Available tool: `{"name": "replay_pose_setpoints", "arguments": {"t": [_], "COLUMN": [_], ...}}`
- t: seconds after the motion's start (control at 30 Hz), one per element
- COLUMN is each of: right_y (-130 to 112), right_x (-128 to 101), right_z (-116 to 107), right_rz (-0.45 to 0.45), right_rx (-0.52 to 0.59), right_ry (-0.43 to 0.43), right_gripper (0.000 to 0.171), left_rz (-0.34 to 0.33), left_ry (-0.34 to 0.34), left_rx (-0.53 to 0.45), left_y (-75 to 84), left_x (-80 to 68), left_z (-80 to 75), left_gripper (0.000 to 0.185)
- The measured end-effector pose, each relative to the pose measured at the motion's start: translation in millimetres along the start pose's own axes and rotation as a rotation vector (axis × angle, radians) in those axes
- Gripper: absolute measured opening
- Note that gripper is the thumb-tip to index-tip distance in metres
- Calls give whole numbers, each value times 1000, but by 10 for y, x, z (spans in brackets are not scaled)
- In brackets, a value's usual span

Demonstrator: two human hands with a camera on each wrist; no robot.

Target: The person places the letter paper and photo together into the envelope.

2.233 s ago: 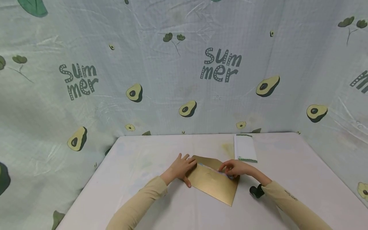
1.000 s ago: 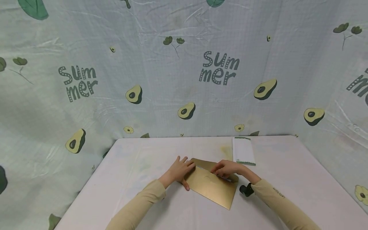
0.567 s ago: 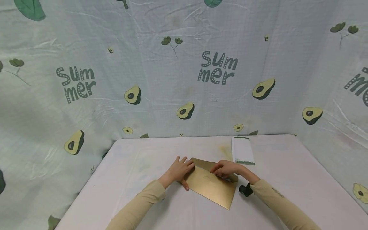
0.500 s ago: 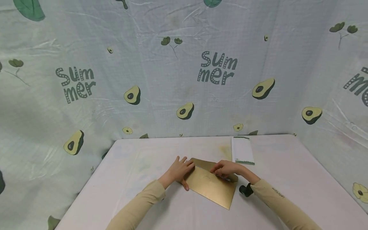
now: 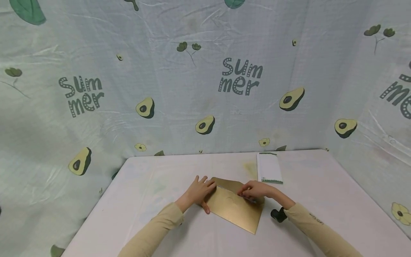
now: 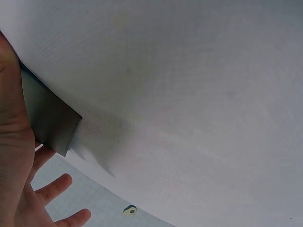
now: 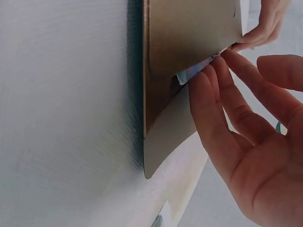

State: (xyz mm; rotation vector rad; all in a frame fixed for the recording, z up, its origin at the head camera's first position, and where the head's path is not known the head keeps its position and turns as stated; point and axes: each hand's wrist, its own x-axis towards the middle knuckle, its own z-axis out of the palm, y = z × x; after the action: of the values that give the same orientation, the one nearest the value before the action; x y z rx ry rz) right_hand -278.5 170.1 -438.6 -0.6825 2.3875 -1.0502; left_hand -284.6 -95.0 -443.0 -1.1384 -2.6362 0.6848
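A gold envelope [image 5: 237, 211] lies slanted on the table, its flap [image 5: 227, 183] folded back on the far side. My left hand [image 5: 198, 194] grips its left end, thumb along the near edge; in the left wrist view an envelope corner [image 6: 52, 116] sticks out past that hand, two fingers spread free. At the envelope's mouth is my right hand [image 5: 257, 190]. In the right wrist view its extended fingers [image 7: 208, 106] touch a bluish printed paper [image 7: 191, 73] that peeks out of the opening, and the thumb stands apart. Most of that paper is hidden inside.
Behind the right hand, a white sheet with green printed borders [image 5: 269, 167] lies on the pale table [image 5: 160, 228]. A black wrist camera [image 5: 278, 215] hangs under the right wrist. Cloth printed with avocados [image 5: 205, 78] surrounds the table's back and sides.
Less of the paper shows along the envelope's mouth than at first. My right fingers first slid left along the opening, then shifted slightly right. My left hand keeps its grip.
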Motion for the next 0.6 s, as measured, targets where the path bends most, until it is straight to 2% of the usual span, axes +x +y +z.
{"name": "replay_pose_setpoints", "arguments": {"t": [0.13, 0.37, 0.6], "right_y": [16, 61, 186], "right_x": [-11, -55, -102], "right_z": [-8, -42, -120], "right_rz": [-10, -36, -32], "right_rx": [7, 112, 192], "right_ry": [-11, -43, 3], "right_gripper": [25, 29, 33], "left_rz": [0, 2, 1], "left_ry": [1, 10, 14], "left_rx": [-7, -32, -22], "left_y": [1, -10, 1], "left_x": [-1, -12, -18], "left_z": [1, -10, -6], "left_gripper": [107, 109, 108]}}
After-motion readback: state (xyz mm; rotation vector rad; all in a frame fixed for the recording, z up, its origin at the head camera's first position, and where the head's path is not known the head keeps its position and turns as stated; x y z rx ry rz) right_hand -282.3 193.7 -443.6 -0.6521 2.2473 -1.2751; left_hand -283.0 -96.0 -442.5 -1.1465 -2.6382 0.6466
